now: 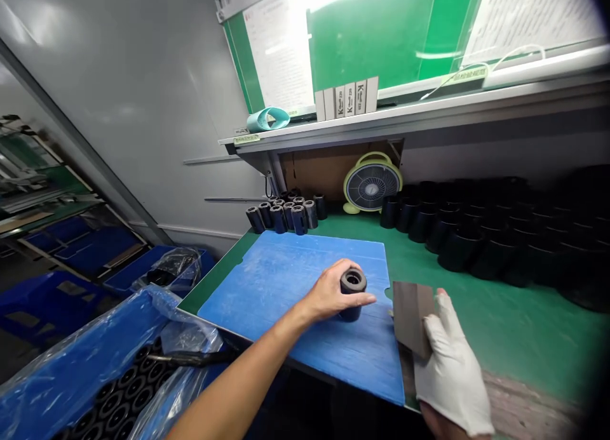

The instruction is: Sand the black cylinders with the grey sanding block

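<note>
My left hand (336,292) is bare, its thumb and fingers wrapped round a black cylindrical part (353,281) with a round hole in its top. That part stands upright on a blue mat (295,268). To the right, my right hand (450,364) wears a white glove with the fingertips bare. It grips a grey-brown rectangular block (413,313), which looks like a sanding block, held over the mat's right edge and apart from the cylinder. The fingers behind the block are partly hidden.
Several black cylinders (288,214) stand behind the mat, and many more dark ones (460,246) fill the back right. A green fan (372,185) sits between them. At lower left, a plastic-lined blue bin (57,364) holds black parts. Small boxes (347,100) line the shelf.
</note>
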Action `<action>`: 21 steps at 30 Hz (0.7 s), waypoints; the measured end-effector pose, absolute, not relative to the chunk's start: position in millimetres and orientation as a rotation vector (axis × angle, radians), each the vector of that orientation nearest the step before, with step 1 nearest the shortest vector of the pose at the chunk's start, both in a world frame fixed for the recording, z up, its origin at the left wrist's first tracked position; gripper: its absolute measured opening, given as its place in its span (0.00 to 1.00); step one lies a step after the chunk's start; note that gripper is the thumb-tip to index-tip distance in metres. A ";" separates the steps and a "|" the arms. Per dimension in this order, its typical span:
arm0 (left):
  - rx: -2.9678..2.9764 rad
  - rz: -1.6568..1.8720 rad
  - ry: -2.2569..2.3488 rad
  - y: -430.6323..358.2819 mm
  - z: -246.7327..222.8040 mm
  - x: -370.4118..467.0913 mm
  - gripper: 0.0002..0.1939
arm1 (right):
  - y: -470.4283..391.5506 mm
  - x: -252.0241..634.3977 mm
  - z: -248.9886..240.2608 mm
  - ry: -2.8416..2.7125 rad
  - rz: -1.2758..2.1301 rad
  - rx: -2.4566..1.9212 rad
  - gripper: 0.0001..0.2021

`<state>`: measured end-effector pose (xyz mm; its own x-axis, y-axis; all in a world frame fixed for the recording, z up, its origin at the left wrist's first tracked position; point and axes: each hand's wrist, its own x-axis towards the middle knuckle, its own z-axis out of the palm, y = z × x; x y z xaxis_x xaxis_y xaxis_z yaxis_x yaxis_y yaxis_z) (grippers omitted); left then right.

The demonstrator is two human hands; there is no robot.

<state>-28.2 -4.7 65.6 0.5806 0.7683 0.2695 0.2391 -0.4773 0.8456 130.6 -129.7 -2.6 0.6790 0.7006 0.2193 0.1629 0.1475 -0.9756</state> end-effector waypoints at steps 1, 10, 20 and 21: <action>1.969 0.855 0.826 -7.2 63.4 -24.1 0.20 | -126.1 125.5 -0.5 -0.712 0.511 -1.408 0.35; 1.763 1.281 1.236 -16.9 21.8 3.7 0.27 | -119.3 74.3 -5.2 -0.658 0.607 -1.445 0.32; 1.738 1.303 1.164 -21.4 18.9 2.5 0.25 | -93.6 72.7 8.6 -1.185 0.217 -1.493 0.25; 1.723 1.303 1.133 -21.0 18.3 2.4 0.25 | -99.0 73.5 7.8 -1.228 0.232 -1.495 0.25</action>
<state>2.4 -21.0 18.3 0.1165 0.9234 0.3656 0.2334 -0.3833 0.8937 73.5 -99.0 7.8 0.4367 0.7724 0.4612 0.5515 0.1751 -0.8156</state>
